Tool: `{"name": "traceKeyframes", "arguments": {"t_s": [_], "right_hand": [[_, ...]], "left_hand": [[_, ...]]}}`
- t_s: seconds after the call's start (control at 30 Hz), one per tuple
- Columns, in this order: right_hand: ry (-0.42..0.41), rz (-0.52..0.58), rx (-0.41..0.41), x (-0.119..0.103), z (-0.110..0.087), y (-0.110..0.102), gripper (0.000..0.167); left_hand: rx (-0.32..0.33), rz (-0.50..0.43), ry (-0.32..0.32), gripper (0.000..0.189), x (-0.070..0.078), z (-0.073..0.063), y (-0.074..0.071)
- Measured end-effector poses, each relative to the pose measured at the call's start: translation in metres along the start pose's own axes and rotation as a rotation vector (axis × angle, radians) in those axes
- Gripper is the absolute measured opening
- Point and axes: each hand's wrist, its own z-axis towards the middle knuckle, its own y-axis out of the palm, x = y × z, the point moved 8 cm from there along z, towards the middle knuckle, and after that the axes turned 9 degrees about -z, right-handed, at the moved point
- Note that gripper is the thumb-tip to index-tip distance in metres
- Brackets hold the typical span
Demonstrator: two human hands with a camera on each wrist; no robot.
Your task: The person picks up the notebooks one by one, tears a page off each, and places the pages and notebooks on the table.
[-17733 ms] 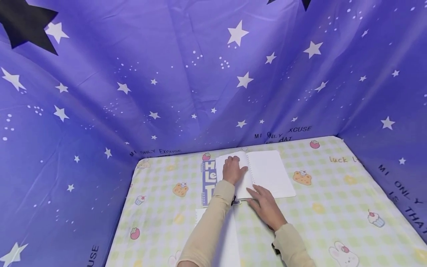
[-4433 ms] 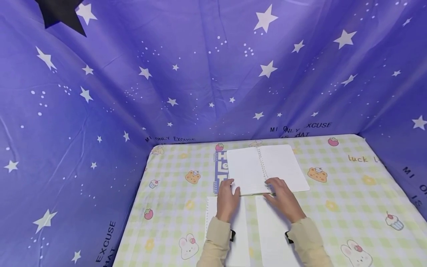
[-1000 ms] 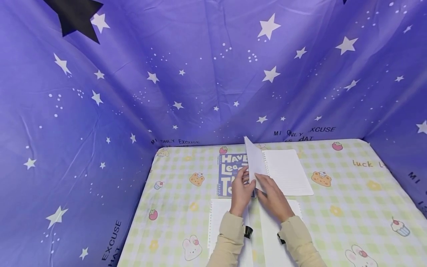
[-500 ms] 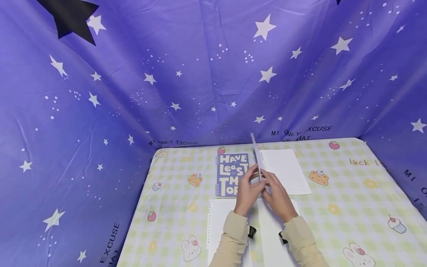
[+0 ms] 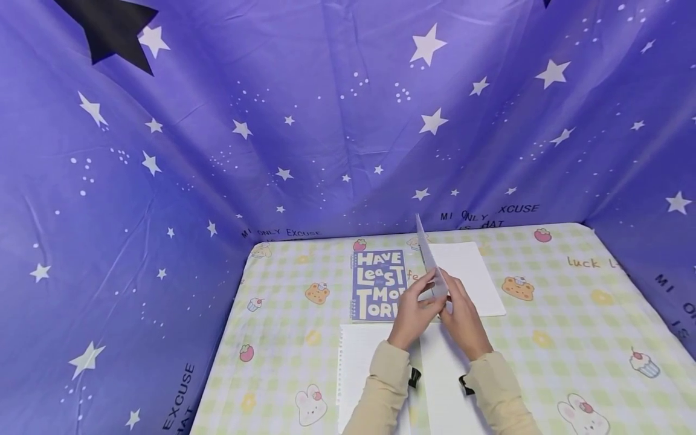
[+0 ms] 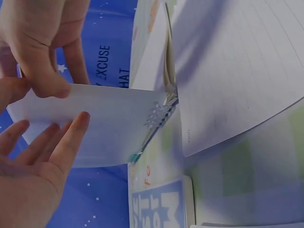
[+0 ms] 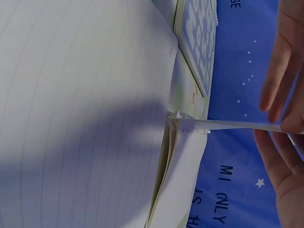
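A spiral notebook [image 5: 484, 284] lies open, its right-hand lined page flat on the table. Its left leaf [image 5: 426, 248], pale and bluish, stands lifted almost upright; clear spiral rings [image 6: 159, 114] run along its base. My left hand [image 5: 415, 311] holds the leaf's near edge from the left, its fingers spread along that face in the left wrist view. My right hand [image 5: 464, 320] pinches the edge from the other side, its thumb tip over it. Just left stands a blue-purple notebook [image 5: 375, 281] with large white lettering, lying closed.
Two loose lined sheets lie in front, the left sheet [image 5: 364, 362] with a punched edge and the right sheet [image 5: 446, 380] under my right forearm. A checked tablecloth [image 5: 283, 326] covers the table. Purple star-printed curtain [image 5: 326, 121] hangs around its back and sides.
A second loose sheet now lies in front. The notebook's left side, flat earlier, has risen upright and swung rightward with both hands, uncovering the purple notebook.
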Motion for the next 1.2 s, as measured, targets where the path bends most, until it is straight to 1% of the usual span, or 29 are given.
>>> {"name": "traceKeyframes", "arguments": {"t_s": [0.1,0.2,0.3,0.43,0.6,0.67,0.73,0.83,0.97,1.07,1.2], "right_hand": [[0.008,0.017,0.005,0.003,-0.001,-0.003,0.088],[0.028,0.015,0.007,0.006,-0.002,-0.006,0.083],[0.055,0.004,0.021,0.009,-0.002,-0.011,0.076],[0.076,-0.002,0.051,0.013,-0.001,-0.018,0.073],[0.096,0.009,0.091,0.019,-0.001,-0.026,0.07],[0.106,0.032,0.107,0.022,-0.001,-0.028,0.068],[0.116,0.051,0.12,0.024,-0.002,-0.03,0.067],[0.13,0.072,0.13,0.027,-0.002,-0.032,0.065],[0.156,0.073,0.129,0.033,-0.005,-0.034,0.065],[0.18,0.067,0.135,0.037,-0.007,-0.037,0.064],[0.208,0.056,0.141,0.042,-0.009,-0.041,0.064]], "left_hand": [[-0.026,0.011,0.0,0.056,-0.003,0.001,0.004],[-0.038,0.03,-0.019,0.052,-0.007,0.002,0.007],[-0.048,0.091,-0.023,0.048,-0.011,0.002,0.009],[-0.061,0.174,-0.03,0.051,-0.016,0.002,0.011],[-0.091,0.219,-0.049,0.054,-0.023,0.003,0.016],[-0.106,0.252,-0.041,0.055,-0.024,0.003,0.019],[-0.124,0.293,-0.021,0.057,-0.024,0.003,0.022],[-0.139,0.374,0.028,0.057,-0.022,0.003,0.024],[-0.148,0.519,0.076,0.054,-0.023,0.003,0.029],[-0.159,0.613,0.071,0.056,-0.025,0.002,0.033],[-0.169,0.691,0.054,0.059,-0.027,0.003,0.039]]}}
